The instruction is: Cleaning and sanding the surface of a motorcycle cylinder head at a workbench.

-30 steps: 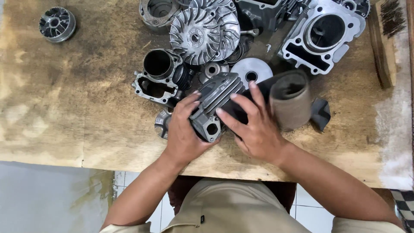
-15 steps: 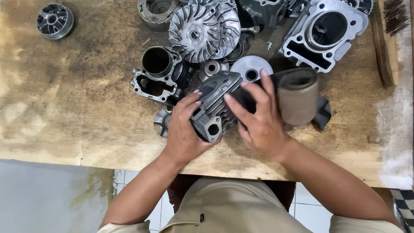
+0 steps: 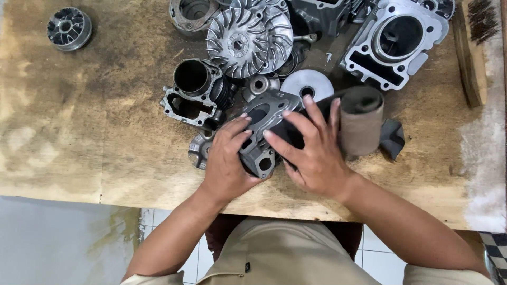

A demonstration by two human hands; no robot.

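Hands met on a grey engine cylinder block (image 3: pixel 262 132), just below the white disc (image 3: pixel 306 84). Left hand (image 3: pixel 226 161) gripped its near end, fingers curled shut. Right hand (image 3: pixel 311 150) lay fingers spread across the block, touching the sandpaper roll (image 3: pixel 360 124) right of it.

Even, diffuse light fills the frame, bright enough to read every surface. Shadows are soft and short, pooling just under the metal parts at the top centre and beneath the left hand (image 3: pixel 227 161) and right hand (image 3: pixel 316 153). The finned metal disc (image 3: pixel 248 37) in the upper middle throws mild silvery highlights, without harsh glare. The right edge of the wooden table (image 3: pixel 79 116) looks pale and washed out. Focus is sharp across the centre; the corners bend slightly, as with a wide lens.
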